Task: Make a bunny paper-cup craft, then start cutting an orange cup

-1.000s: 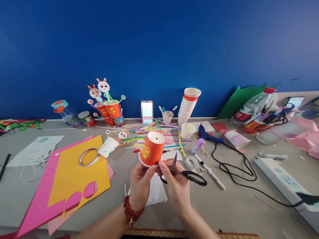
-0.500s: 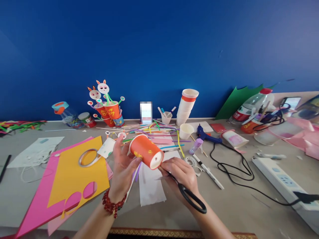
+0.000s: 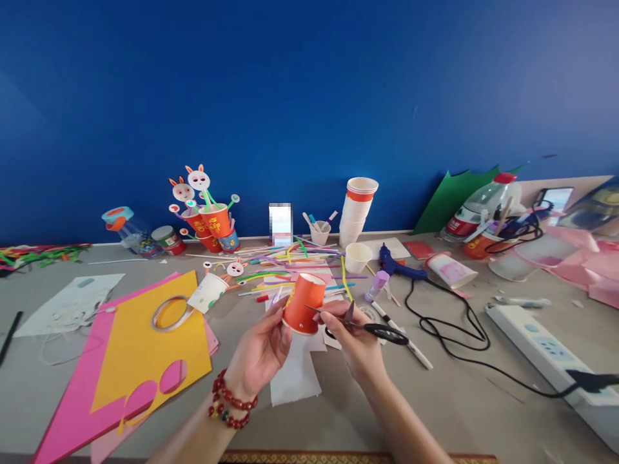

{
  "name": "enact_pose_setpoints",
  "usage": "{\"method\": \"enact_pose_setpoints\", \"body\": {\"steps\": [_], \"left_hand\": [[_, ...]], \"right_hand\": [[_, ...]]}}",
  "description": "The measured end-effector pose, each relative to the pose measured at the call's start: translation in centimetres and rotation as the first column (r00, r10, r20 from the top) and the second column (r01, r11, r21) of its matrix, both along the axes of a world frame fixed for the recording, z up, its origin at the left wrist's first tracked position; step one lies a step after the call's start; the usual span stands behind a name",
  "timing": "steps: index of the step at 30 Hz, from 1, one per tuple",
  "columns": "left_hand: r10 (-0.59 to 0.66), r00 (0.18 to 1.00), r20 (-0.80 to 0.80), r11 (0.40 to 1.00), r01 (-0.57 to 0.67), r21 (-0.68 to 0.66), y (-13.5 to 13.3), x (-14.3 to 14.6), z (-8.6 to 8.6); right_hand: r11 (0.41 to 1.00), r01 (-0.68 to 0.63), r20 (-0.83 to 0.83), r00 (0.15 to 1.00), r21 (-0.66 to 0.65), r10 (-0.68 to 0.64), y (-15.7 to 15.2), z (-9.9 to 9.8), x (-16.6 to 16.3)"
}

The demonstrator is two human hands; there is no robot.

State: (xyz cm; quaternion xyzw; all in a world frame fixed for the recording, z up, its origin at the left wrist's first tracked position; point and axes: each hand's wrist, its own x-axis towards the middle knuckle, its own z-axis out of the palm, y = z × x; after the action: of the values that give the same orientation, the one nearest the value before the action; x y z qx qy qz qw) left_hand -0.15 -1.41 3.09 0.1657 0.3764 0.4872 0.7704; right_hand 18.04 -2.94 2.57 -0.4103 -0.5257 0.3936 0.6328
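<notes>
An orange paper cup is held nearly upright, its rim up and tilted slightly to the right, above the middle of the table. My left hand grips it from the left, near its base. A small hole shows low on the cup's side. My right hand is closed around black-handled scissors. Their blades stand apart, and one thin blade points left at the cup's wall; whether it touches cannot be told. White paper lies underneath.
Behind the cup lie several coloured pipe cleaners. Decorated rabbit cups, a phone and a stack of paper cups stand by the blue wall. To the right are a glue gun, its cord and a power strip; yellow card lies left.
The cup has turned from lying sideways, base toward me, to nearly upright. My right hand has shifted the scissors from the cup's base to its side, and their blades now show apart.
</notes>
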Motion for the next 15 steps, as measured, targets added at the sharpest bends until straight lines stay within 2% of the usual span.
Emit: {"method": "enact_pose_setpoints", "body": {"steps": [2, 5, 7, 9, 12, 14, 15], "left_hand": [[-0.065, 0.998, -0.016, 0.998, 0.065, 0.028, -0.2, 0.0, 0.4], [-0.104, 0.993, -0.051, 0.994, 0.106, 0.038, -0.2, 0.1, 1.2], [-0.126, 0.990, -0.060, 0.991, 0.128, 0.030, -0.2, 0.2, 1.6], [-0.156, 0.986, -0.067, 0.985, 0.160, 0.062, -0.3, 0.1, 2.1], [-0.206, 0.972, -0.113, 0.955, 0.225, 0.193, -0.7, 0.0, 2.5], [-0.174, 0.960, -0.221, 0.909, 0.243, 0.338, -1.1, -0.1, 2.5], [-0.105, 0.947, -0.302, 0.878, 0.231, 0.419, -1.3, -0.1, 2.3]], "right_hand": [[0.999, 0.025, 0.045, 0.999, 0.045, -0.027, 0.3, -0.1, 0.5], [0.979, 0.054, 0.165, 0.983, 0.194, -0.087, 0.6, 0.2, 1.4], [0.977, 0.051, 0.190, 0.978, 0.209, -0.092, 0.7, 0.4, 1.8], [0.992, 0.005, 0.166, 0.986, 0.124, -0.025, 0.8, 0.2, 1.9], [0.996, -0.069, 0.007, 0.998, -0.054, 0.070, 0.9, -0.5, 1.5], [0.991, -0.042, -0.162, 0.987, -0.131, 0.020, 0.9, -0.8, 1.0], [0.986, -0.014, -0.243, 0.970, -0.164, -0.027, 0.8, -0.9, 0.7]]}}
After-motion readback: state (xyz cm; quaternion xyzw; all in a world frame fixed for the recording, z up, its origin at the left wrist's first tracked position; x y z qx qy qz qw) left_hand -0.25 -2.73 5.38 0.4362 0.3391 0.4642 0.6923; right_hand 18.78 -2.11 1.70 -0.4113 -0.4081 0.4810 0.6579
